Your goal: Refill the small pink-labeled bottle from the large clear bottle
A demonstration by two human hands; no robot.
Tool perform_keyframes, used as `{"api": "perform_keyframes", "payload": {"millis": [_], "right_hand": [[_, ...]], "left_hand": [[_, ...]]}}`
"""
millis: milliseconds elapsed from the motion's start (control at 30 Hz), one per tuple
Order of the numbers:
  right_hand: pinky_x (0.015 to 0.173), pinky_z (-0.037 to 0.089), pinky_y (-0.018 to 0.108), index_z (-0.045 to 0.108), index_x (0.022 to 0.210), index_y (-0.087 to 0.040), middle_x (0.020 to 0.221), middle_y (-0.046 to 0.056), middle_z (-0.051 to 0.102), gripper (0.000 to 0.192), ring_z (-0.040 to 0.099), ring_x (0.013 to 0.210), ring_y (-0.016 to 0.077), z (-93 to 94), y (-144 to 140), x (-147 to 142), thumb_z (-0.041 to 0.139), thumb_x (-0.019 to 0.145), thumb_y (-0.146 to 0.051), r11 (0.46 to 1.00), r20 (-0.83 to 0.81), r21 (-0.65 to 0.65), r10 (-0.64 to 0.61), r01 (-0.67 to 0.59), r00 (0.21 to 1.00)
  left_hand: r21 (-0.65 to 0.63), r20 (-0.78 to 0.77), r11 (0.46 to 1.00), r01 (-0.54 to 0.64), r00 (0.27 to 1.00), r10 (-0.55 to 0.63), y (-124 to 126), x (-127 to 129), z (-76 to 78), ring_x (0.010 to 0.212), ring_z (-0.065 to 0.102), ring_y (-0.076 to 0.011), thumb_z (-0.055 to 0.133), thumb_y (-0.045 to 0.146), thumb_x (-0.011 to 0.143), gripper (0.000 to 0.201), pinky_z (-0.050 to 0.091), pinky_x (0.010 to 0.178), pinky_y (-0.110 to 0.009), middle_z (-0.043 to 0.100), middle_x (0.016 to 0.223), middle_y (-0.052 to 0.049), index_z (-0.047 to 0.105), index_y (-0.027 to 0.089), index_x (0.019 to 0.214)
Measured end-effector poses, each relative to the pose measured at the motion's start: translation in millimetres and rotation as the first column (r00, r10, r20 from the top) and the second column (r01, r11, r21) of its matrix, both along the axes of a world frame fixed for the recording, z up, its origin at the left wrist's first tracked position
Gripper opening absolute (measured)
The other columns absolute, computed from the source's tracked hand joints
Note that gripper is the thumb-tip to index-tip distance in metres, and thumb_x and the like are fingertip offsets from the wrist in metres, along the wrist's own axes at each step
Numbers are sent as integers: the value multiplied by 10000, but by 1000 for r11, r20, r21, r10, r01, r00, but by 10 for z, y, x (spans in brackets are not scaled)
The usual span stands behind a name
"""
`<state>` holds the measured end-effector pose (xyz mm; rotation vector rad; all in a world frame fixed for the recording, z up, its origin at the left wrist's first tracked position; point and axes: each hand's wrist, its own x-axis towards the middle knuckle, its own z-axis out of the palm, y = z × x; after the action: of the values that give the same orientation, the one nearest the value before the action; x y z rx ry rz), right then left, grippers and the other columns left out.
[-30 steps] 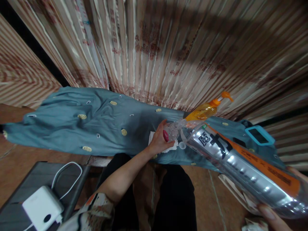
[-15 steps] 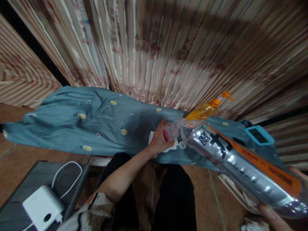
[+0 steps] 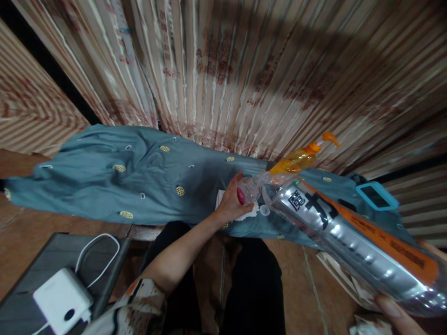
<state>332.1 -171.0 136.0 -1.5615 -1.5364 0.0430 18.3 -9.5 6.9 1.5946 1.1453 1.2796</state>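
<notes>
Just right of centre, the left hand (image 3: 230, 203) clasps a small, clear, pink-labelled plastic bottle (image 3: 249, 190), while at lower right the right hand (image 3: 398, 315) grips a big silver-and-orange-labelled plastic bottle (image 3: 352, 246), and holding both steady looks key!

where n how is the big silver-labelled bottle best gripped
Probably around its base end, coming from the right, as the right hand does. The big bottle is long and slanted, and its neck end is close to the small bottle in the left hand, so that end looks crowded.
</notes>
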Motion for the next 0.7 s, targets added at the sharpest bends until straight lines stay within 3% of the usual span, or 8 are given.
{"api": "perform_keyframes", "payload": {"millis": [100, 267, 500, 700], "right_hand": [[1201, 330, 827, 563, 1560, -335, 1528, 111, 582, 1145, 451, 1461, 565, -32, 10, 26, 957, 532, -650, 999, -39, 49, 15, -13, 999], [1216, 288, 840, 470, 1631, -353, 1621, 110, 518, 1221, 429, 1486, 574, -17, -83, -10, 993, 547, -560, 999, -61, -47, 19, -22, 998], [1210, 277, 844, 486, 1618, -357, 1627, 90, 521, 1190, 424, 1486, 585, -5, -90, -39, 991, 552, -520, 999, -73, -22, 29, -31, 997], [1148, 290, 900, 599, 1538, -332, 1522, 110, 617, 1144, 480, 1412, 627, -135, 37, 128, 992, 483, -533, 992, -84, 112, 74, -65, 994]], "left_hand": [[0, 2, 1000, 2, 1000, -2, -7, -3, 16, 1459, 560, -366, 904, 267, 675, 1081, 416, 1274, -597, 596, 1527, -147, 322, 244, 1585], [0, -1, 1000, 2, 1000, -2, -11, 3, 27, 1458, 566, -367, 902, 248, 671, 1086, 417, 1273, -604, 591, 1534, -148, 312, 244, 1583], [-4, -3, 1000, -6, 1000, 6, -5, 8, 11, 1456, 567, -364, 916, 254, 668, 1090, 425, 1268, -591, 595, 1529, -138, 319, 256, 1580], [13, -9, 1000, -2, 1000, 2, -6, 1, 13, 1468, 556, -368, 908, 279, 678, 1070, 425, 1265, -592, 591, 1532, -159, 316, 235, 1567]]}}
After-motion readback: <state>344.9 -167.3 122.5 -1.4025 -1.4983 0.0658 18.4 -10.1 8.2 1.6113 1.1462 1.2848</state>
